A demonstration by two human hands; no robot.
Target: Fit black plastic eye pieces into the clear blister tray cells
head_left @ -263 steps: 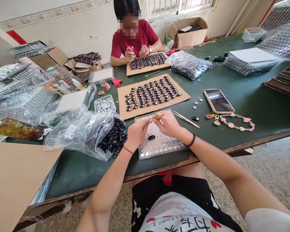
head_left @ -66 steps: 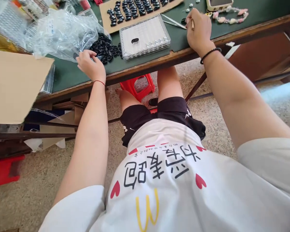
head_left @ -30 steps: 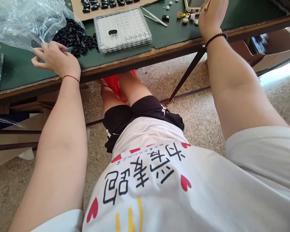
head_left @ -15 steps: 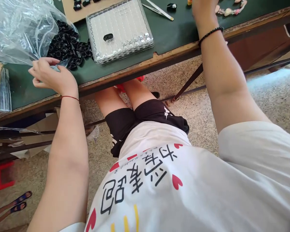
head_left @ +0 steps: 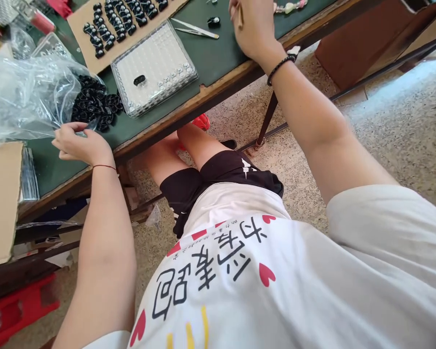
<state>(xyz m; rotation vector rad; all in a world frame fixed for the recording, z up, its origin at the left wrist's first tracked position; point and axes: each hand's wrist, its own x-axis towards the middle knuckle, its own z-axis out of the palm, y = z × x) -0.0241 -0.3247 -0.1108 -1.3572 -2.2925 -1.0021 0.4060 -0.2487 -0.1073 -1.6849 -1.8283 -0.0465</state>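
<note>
My left hand (head_left: 79, 144) rests on the green table (head_left: 210, 63) near its front edge, fingers pinched on the open edge of a clear plastic bag (head_left: 25, 99) from which black oval pieces (head_left: 94, 102) spill. My right hand (head_left: 252, 26) is at the table's far right, closed round a thin wooden stick (head_left: 240, 13). Between the hands lies a clear blister tray (head_left: 154, 68) with one black piece (head_left: 140, 80) on it. Metal tweezers (head_left: 194, 31) lie just beyond the tray.
A cardboard sheet (head_left: 125, 19) with rows of black pieces lies behind the tray. A flat cardboard piece (head_left: 0, 198) sits at the left. Under the table are a red stool (head_left: 202, 122), table legs (head_left: 267, 121) and a brown box (head_left: 359, 43) at right.
The view has swung right and tilted, so the table now slants. My left hand has closed on the bag's edge. My right hand stays at the table's right with the stick.
</note>
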